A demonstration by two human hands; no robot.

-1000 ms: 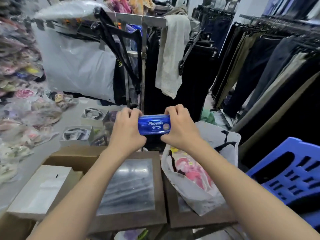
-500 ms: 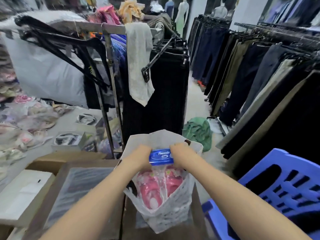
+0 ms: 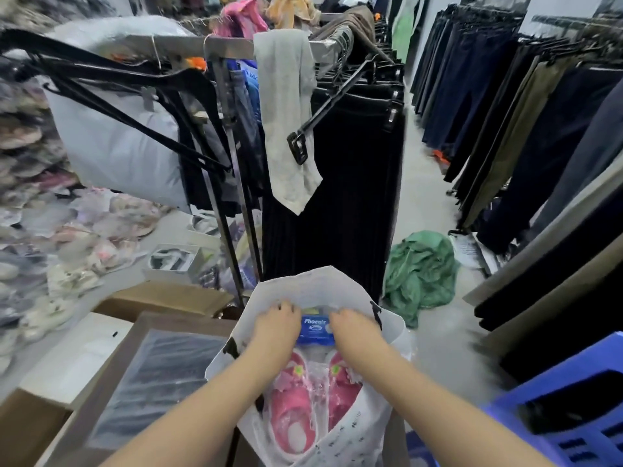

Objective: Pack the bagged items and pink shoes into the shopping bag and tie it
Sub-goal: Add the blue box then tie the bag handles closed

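Fingers of the left hand and the right hand grasp a blue pack by its ends, inside the open white bag, above the wrapped pink shoes. That bag stands on brown boxes. Dark trousers hang on racks around; a green cloth lies on the grey floor, a blue stool at right.

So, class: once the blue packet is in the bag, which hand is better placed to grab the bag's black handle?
Probably the right hand: a black handle sits beside it on the shopping bag rim. The left hand is farther from its handle.
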